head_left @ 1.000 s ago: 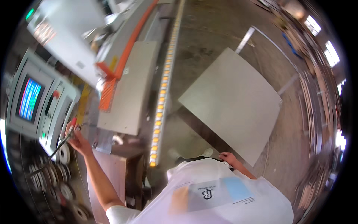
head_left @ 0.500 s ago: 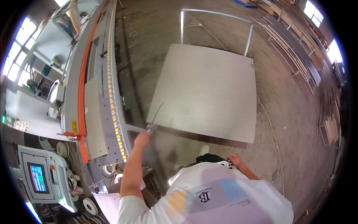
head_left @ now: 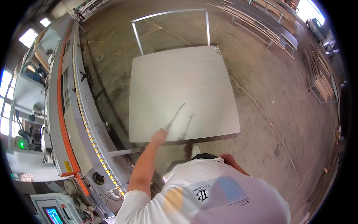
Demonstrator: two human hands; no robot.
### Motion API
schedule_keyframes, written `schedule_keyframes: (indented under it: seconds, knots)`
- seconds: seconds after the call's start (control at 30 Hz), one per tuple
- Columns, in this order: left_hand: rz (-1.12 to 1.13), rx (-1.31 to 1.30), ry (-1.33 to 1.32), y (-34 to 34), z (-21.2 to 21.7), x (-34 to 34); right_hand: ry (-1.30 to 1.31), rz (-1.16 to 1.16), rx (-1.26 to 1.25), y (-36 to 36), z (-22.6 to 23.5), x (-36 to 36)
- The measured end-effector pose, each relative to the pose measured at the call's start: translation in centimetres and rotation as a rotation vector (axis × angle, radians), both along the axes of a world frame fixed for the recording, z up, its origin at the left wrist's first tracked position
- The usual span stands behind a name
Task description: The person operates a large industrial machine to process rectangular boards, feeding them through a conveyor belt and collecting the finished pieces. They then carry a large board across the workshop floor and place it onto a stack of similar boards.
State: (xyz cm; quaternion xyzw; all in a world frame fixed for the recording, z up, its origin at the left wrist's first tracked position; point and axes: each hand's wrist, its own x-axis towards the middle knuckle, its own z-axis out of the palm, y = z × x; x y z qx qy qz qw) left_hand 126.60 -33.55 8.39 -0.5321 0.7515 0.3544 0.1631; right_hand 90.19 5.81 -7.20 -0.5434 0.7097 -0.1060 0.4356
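Note:
My left hand [head_left: 160, 137] is closed round the handle of an air blow gun. The thin bent nozzle of the blow gun [head_left: 176, 115] points forward and right over a large pale grey board [head_left: 179, 82], and its dark shadow falls on the surface beside it. The hand itself is over the board's near edge. At my waist, on the right, is my right hand [head_left: 226, 158], close to my shirt; its fingers are mostly hidden, so whether it holds anything does not show.
Along the left runs a long machine [head_left: 65, 123] with an orange rail and a row of yellow rollers. Its control panel [head_left: 52, 212] is at the lower left. A metal frame [head_left: 169, 14] rises behind the board. Stacked strips [head_left: 257, 28] and a rack [head_left: 320, 80] stand to the right.
My left hand has moved right with the blow gun, from beside the machine to over the board's near edge. The view has turned left to right, so the machine and board sit further left.

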Motion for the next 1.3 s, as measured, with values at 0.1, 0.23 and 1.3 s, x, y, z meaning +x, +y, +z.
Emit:
schedule_keyframes:
  seconds: [0.1,0.23,1.3]
  knots:
    - [-0.207,0.060,-0.060,0.4,-0.5,-0.9,-0.263,-0.159,-0.179,-0.2,-1.5,0.2]
    - [0.076,0.173,-0.109,0.8,-4.6,1.6,-0.015,0.102,-0.292,0.1,-4.0,-0.8]
    - [0.517,-0.150,-0.313,2.1,-2.9,16.4,-0.225,-0.249,0.234,0.6,-6.6,-2.7]
